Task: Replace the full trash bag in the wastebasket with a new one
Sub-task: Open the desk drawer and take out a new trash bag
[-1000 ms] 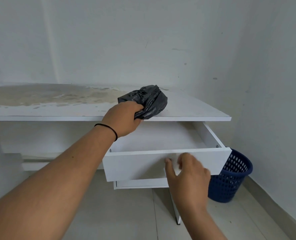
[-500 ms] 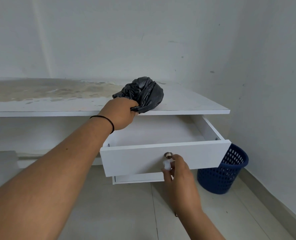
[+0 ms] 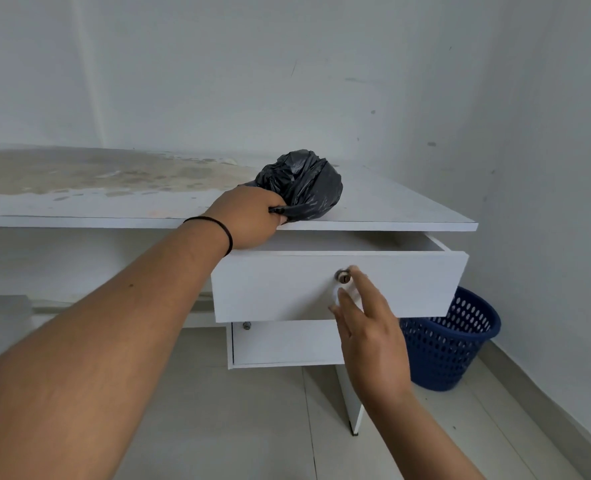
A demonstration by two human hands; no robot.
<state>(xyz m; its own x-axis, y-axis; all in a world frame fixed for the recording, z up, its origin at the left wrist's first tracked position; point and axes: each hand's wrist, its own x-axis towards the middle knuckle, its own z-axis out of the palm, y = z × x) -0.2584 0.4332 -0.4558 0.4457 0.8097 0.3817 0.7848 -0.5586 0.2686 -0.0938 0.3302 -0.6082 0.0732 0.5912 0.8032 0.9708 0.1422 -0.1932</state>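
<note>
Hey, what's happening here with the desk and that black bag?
A person stands at a white desk. The left hand grips a crumpled black trash bag resting on the desktop. The right hand, fingers straight, is at the front of the drawer, near its lock; the drawer is only partly open. A blue wastebasket stands on the floor beside the desk, with no bag visible in it.

- Drawer (image 3: 339, 285) stuck out only a little from under the desk top (image 3: 391, 209), just a thin gap up top.
- Wastebasket (image 3: 450, 337) wedged between desk leg (image 3: 351, 400) and right wall (image 3: 546, 168), open from above.
</note>
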